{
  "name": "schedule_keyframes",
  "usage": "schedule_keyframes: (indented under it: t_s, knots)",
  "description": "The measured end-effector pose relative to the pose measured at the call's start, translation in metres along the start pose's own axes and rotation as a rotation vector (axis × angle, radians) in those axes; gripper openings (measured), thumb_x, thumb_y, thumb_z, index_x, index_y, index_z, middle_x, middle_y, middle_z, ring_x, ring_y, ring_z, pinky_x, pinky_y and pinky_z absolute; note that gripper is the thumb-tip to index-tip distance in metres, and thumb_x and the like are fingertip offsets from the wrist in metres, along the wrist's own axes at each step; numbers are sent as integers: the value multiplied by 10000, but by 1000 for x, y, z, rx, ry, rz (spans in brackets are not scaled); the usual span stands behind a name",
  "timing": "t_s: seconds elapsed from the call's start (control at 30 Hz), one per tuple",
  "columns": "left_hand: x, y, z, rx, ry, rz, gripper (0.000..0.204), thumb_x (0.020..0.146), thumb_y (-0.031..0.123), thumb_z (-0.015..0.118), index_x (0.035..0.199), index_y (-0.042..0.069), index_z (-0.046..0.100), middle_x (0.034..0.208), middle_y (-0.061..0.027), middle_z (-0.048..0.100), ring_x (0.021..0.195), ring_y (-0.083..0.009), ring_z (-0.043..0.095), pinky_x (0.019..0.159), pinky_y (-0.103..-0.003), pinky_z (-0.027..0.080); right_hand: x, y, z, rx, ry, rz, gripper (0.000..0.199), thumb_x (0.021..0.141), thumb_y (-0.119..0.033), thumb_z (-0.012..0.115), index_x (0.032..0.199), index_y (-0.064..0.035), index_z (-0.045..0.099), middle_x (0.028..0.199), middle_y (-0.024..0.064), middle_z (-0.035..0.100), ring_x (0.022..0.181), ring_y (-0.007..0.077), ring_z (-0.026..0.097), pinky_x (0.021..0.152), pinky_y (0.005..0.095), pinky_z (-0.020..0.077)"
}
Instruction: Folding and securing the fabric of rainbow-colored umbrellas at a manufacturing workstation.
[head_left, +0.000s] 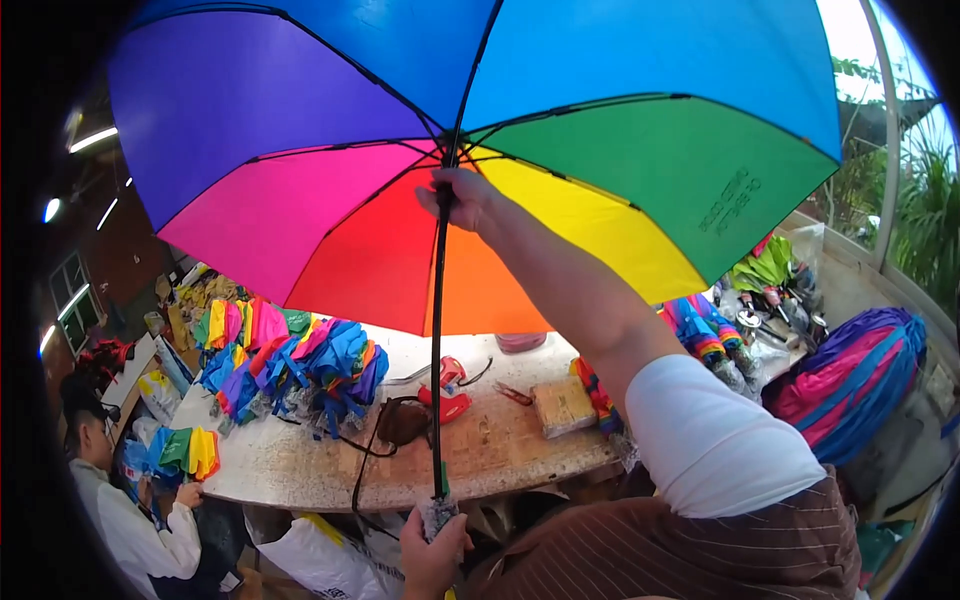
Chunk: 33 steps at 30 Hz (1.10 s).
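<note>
A large open umbrella (pixel 590 220) with rainbow panels fills the upper part of the head view, its ribs spread and its inside facing me. Its black shaft (pixel 438 340) runs down toward me. At the bottom, my left hand (pixel 430 555) is closed round the handle (pixel 438 515), which has a crinkled clear wrap on it. My right hand (pixel 464 198), arm stretched up, grips the shaft just below the hub where the ribs meet. Its fingers wrap the black runner area, and part of the grip is hidden.
Below the canopy stands a worn worktable (pixel 490 455) with pliers (pixel 515 395), a yellowish block (pixel 565 407), red tools (pixel 450 385) and a brown pouch (pixel 403 422). Folded umbrellas (pixel 300 360) pile up left. A co-worker (pixel 130 500) sits far left; a bulging striped bundle (pixel 850 385) stands right.
</note>
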<state>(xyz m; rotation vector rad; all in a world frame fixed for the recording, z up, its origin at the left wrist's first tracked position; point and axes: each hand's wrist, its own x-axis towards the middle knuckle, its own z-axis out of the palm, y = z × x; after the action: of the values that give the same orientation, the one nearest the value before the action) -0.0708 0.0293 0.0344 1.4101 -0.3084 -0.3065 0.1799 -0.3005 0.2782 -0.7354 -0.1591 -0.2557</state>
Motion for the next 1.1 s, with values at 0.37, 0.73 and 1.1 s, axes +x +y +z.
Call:
schedule_keyframes:
  t_s: [0.37, 0.73, 1.1]
  knots:
    - [-10, -21, -17, 251, 201, 166, 436, 808, 56, 660, 1199, 9, 475, 958, -49, 537, 731, -112, 524, 628, -224, 427, -15, 15, 19, -145, -68, 120, 187, 930, -223, 509, 871, -53, 460, 889, 204, 601, 767, 319, 648, 691, 451, 576]
    - [4, -1, -2, 237, 310, 607, 797, 731, -37, 634, 1431, -29, 255, 1185, -157, 550, 861, -188, 577, 804, -306, 476, -97, 149, -20, -241, -151, 186, 175, 936, -295, 484, 883, -129, 494, 839, 57, 603, 859, 210, 616, 771, 377, 445]
    - [74, -39, -15, 232, 403, 710, 601, 948, 165, 499, 1426, -51, 207, 787, -21, 488, 701, -96, 431, 666, -220, 375, -188, 255, -45, -53, -105, 534, 196, 950, -260, 482, 1005, -82, 543, 990, 108, 637, 971, 216, 579, 858, 364, 452]
